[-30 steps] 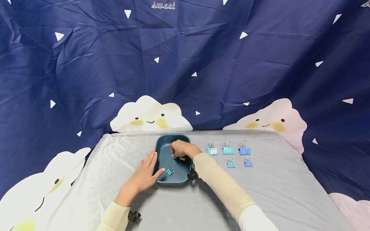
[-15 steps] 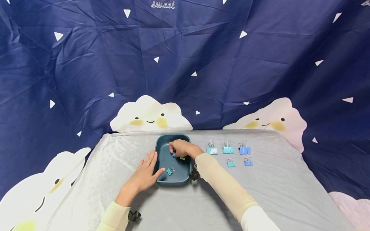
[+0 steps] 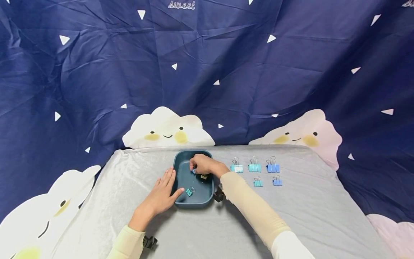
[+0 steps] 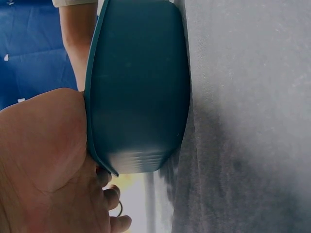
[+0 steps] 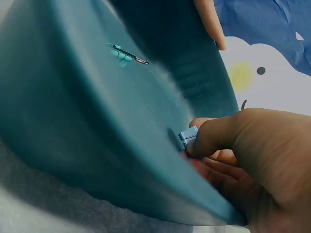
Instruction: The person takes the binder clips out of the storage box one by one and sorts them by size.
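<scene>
A dark teal plastic bin [image 3: 194, 205] stands on the grey cloth. My left hand [image 3: 161, 196] lies along its left rim, fingers straight and thumb [image 3: 178, 194] reaching over the edge. Inside the bin, my right hand [image 3: 204, 165] pinches a small blue binder clip [image 5: 188, 136] between thumb and fingers, close to the bin floor. A small yellow binder clip [image 3: 204, 177] lies just below that hand. Nearer the front of the bin is a small teal binder clip [image 3: 189, 191] with its wire handles out. The left wrist view shows mostly the bin's outer wall [image 4: 138, 87].
To the right of the bin, large binder clips form a back row: light teal [image 3: 237, 168], teal [image 3: 255, 168] and blue [image 3: 273, 168]. In front stand a smaller teal clip [image 3: 258, 183] and a smaller blue clip [image 3: 277, 182]. A printed blue curtain [image 3: 207, 72] hangs behind.
My right hand and the blue clip have shifted slightly within the bin, the clip moving a little up and back. The right forearm has edged rightward. My left hand has stayed in place.
</scene>
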Tool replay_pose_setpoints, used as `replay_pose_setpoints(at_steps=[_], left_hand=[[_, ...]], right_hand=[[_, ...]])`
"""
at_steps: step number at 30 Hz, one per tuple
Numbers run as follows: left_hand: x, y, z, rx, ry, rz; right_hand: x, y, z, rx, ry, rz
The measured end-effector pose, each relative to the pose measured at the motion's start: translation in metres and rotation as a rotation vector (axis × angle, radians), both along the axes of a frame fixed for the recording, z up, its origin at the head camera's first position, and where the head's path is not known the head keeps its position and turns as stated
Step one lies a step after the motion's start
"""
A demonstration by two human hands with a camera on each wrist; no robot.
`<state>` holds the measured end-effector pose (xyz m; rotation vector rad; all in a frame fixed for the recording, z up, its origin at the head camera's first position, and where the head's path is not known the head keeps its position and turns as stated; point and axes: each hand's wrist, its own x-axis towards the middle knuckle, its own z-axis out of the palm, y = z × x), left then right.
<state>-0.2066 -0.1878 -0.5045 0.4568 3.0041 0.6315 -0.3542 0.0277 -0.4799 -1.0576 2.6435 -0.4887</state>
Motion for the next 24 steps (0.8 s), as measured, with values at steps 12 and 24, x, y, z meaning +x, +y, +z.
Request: replay_pose_setpoints(at_steps=[12,24], left_hand=[[0.001,0.000,0.000,0.002,0.010,-0.002],[0.001,0.001,0.001,0.007,0.007,0.008]], right_hand=[[0.002,0.005,-0.001,-0.112,0.075,0.032],[0.009,0.019,0.009,-0.219,0.053,-0.004]])
